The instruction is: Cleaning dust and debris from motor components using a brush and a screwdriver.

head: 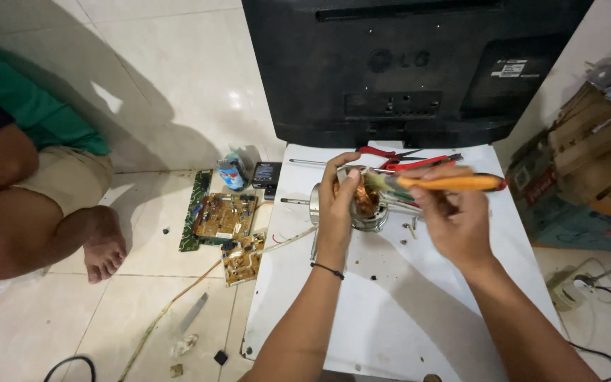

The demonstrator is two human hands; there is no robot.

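My left hand point(336, 198) grips a small electric motor point(366, 205) with copper windings and a metal housing, holding it just above the white board point(390, 304). My right hand point(450, 216) holds a screwdriver with an orange handle point(454, 182), its tip pointing left into the motor's windings. The motor's shaft point(295, 201) sticks out to the left. A black band sits on my left wrist.
Red-handled pliers point(390, 157) and a thin metal rod lie behind the motor, before a black monitor back point(411, 71). Circuit boards point(224, 216), a small can and a black box lie on the tiled floor left. Another person sits far left. Cardboard boxes point(595, 155) and cables stand right.
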